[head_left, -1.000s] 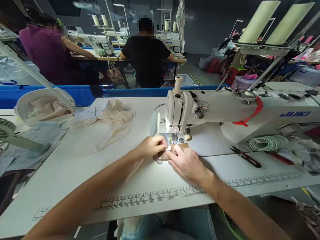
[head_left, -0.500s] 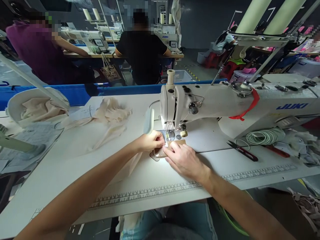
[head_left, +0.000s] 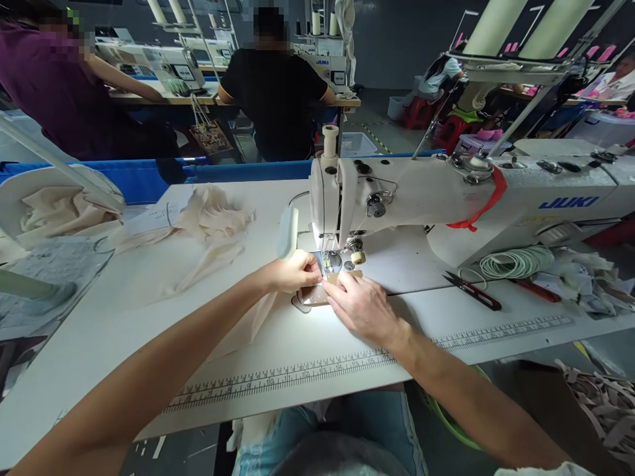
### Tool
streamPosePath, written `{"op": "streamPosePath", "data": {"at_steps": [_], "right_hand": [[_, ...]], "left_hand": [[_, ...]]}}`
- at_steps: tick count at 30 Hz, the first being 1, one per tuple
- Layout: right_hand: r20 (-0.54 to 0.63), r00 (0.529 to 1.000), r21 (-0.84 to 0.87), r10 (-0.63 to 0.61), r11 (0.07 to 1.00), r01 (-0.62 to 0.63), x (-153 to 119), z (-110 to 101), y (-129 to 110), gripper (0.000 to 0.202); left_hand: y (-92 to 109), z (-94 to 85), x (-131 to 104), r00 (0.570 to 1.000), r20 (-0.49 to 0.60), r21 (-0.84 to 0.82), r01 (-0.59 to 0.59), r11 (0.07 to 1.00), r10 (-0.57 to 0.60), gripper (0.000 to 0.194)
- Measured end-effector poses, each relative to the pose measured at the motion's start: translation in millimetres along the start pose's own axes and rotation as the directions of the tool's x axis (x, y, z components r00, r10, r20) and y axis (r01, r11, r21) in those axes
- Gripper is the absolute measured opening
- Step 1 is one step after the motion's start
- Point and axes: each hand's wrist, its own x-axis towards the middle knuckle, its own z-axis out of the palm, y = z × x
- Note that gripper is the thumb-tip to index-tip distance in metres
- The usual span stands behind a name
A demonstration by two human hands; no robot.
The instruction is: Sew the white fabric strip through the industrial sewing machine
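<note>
A white sewing machine (head_left: 347,198) stands in front of me, its lamp lighting the presser foot (head_left: 328,263). Left of the foot, my left hand (head_left: 300,271) is closed in a pinch on thin beige fabric (head_left: 260,320), which trails down over the table beneath my wrist. My right hand (head_left: 364,307) lies just in front of the foot with its fingers curled together, close to the left fingertips. What its fingertips grip is too small to make out. Below and behind those fingers show a shiny brown plate (head_left: 315,296) and a flat tan piece (head_left: 354,274).
Thread snips (head_left: 473,292), a coil of pale cord (head_left: 516,262) and fabric scraps lie to the right. More beige fabric (head_left: 213,215) and a white bin (head_left: 106,182) are at left. A printed ruler (head_left: 302,375) runs along the table's front edge. Two people sit at machines beyond.
The whole view has shifted slightly, so everything sits a little further left and higher. Both hands keep nearly the same place and grip beside the presser foot.
</note>
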Motion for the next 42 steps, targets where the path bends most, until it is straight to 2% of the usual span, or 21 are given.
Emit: {"op": "streamPosePath", "data": {"at_steps": [4, 6, 8, 9, 12, 13, 15, 16, 17, 21, 25, 29, 34, 37, 42], "right_hand": [[0.014, 1.0, -0.027, -0.02, 0.999, 0.02, 2, 3, -3, 0.025], [0.016, 0.999, -0.044, -0.028, 0.999, 0.028, 2, 4, -5, 0.025], [0.013, 0.999, -0.057, -0.035, 0.998, 0.035, 2, 5, -5, 0.024], [0.011, 0.999, -0.061, -0.038, 0.997, 0.038, 2, 5, -6, 0.022], [0.001, 0.999, -0.066, -0.043, 0.997, 0.043, 2, 6, -5, 0.022], [-0.003, 0.999, -0.064, -0.045, 0.997, 0.045, 2, 7, -5, 0.023], [-0.01, 0.999, -0.057, -0.045, 0.997, 0.045, 1, 8, -4, 0.023], [-0.013, 0.999, -0.052, -0.045, 0.998, 0.044, 1, 8, -4, 0.023], [-0.016, 0.999, -0.046, -0.044, 0.998, 0.043, 1, 8, -4, 0.023], [-0.034, 0.999, -0.017, -0.04, 0.999, 0.04, 1, 8, -5, 0.022], [-0.093, 0.995, 0.032, -0.023, 0.999, 0.026, 2, 7, 1, 0.022], [-0.175, 0.98, 0.055, 0.095, 0.995, -0.087, 2, 11, 19, 0.023], [-0.191, 0.967, 0.063, 0.169, 0.985, -0.16, 0, 14, 34, 0.024], [-0.174, 0.969, 0.076, 0.173, 0.984, -0.162, -1, 15, 35, 0.025], [-0.148, 0.974, 0.087, 0.171, 0.983, -0.159, -1, 15, 34, 0.026]], "left_hand": [[0, -0.8, -2, 1.0, -0.016, 0.069, 0.004, 0.998, -0.003, 0.016], [-2, 4.7, -9, 0.982, -0.161, 0.227, -0.06, 0.972, 0.098, 0.015], [-5, 15.5, -19, 0.908, -0.299, 0.441, -0.14, 0.886, 0.292, 0.015], [-6, 22.3, -25, 0.866, -0.323, 0.522, -0.172, 0.835, 0.381, 0.016], [-11, 43.7, -42, 0.782, -0.266, 0.633, -0.299, 0.714, 0.563, 0.027], [-13, 49.5, -46, 0.739, -0.242, 0.678, -0.335, 0.654, 0.629, 0.029], [-17, 57.9, -50, 0.643, -0.208, 0.764, -0.364, 0.533, 0.737, 0.03], [-19, 60.4, -51, 0.613, -0.201, 0.788, -0.362, 0.498, 0.764, 0.029], [-21, 62.1, -51, 0.601, -0.205, 0.796, -0.356, 0.489, 0.773, 0.029], [-25, 65.0, -50, 0.605, -0.214, 0.796, -0.347, 0.496, 0.767, 0.029], [-25, 65.6, -49, 0.644, -0.22, 0.794, -0.318, 0.518, 0.733, 0.03], [-24, 61.6, -39, 0.679, -0.221, 0.813, -0.269, 0.516, 0.7, 0.03], [-26, 55.9, -23, 0.653, -0.223, 0.824, -0.271, 0.498, 0.723, 0.029], [-26, 54.2, -19, 0.64, -0.233, 0.813, -0.285, 0.508, 0.732, 0.026], [-26, 52.6, -18, 0.644, -0.223, 0.808, -0.298, 0.508, 0.732, 0.027]]}}
